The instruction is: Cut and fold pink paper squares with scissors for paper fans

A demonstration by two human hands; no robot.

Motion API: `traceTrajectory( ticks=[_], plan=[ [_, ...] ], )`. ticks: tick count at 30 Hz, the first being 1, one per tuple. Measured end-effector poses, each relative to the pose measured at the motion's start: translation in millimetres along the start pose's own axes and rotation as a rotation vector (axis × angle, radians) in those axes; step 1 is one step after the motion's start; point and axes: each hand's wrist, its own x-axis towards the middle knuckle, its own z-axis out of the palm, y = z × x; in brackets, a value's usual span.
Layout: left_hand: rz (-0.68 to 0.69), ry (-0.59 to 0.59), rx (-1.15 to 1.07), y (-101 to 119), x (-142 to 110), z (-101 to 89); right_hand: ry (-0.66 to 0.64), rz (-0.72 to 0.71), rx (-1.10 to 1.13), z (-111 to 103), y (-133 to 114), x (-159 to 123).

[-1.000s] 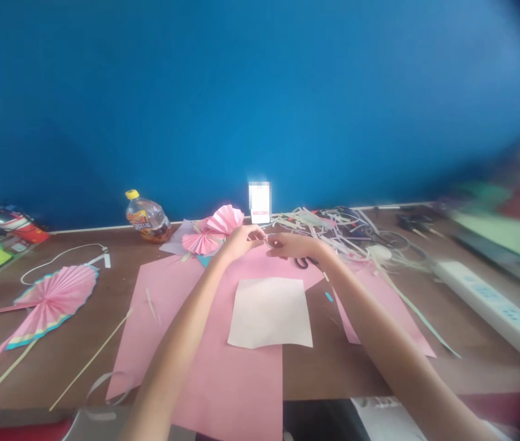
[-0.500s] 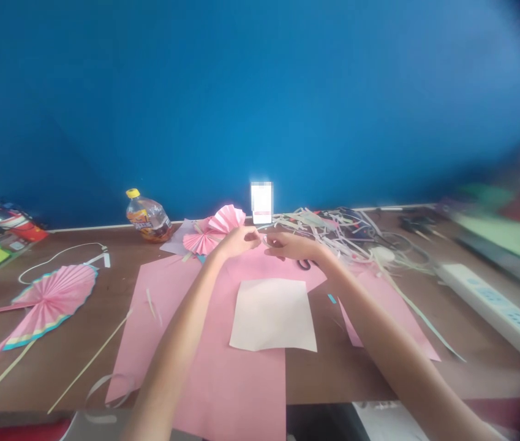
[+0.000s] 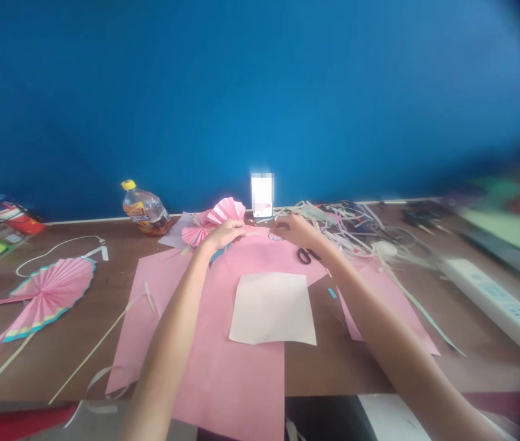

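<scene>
My left hand (image 3: pixel 225 234) reaches to the back of the table, fingers bent and drawn together beside the pink folded paper fans (image 3: pixel 226 211). What it pinches, if anything, is too small to make out. My right hand (image 3: pixel 297 230) is level with it, a short gap away, its fingers curled together. A small pale round thing (image 3: pixel 276 236) shows just below those fingertips; whether they grip it is unclear. Scissors with black handles (image 3: pixel 304 255) lie under the right wrist. Nearer me, a cream square of paper (image 3: pixel 272 308) rests on pink paper sheets (image 3: pixel 241 380).
A lit phone (image 3: pixel 262 196) stands against the blue wall. On the left are a tilted drink bottle (image 3: pixel 146 211) and a larger pink fan (image 3: pixel 52 293). Tangled paper strips (image 3: pixel 342 226) and a white power strip (image 3: pixel 493 297) lie on the right.
My hands have moved apart, the left one leftward and the right one slightly to the right. The scissors' handles and the small round thing now show more fully.
</scene>
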Motion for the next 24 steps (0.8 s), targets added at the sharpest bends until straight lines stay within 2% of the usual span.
traceTrajectory(
  ticks=[5,9,17,21,24],
  plan=[
    [-0.104,-0.038,0.015,-4,-8,-12.7,0.039,0.037,-0.009,-4,0,2],
    [-0.204,-0.083,0.018,-12,-8,-17.8,0.047,0.082,-0.099,-3,-8,15],
    [-0.406,-0.023,0.165,-22,-4,-17.5,0.048,0.226,-0.328,27,-20,40],
    [-0.411,-0.004,0.196,-32,-4,-23.2,0.018,0.243,-0.363,40,-14,43],
    [-0.407,-0.026,0.18,-42,-2,-26.3,0.007,0.22,-0.397,42,-11,43]
  ],
)
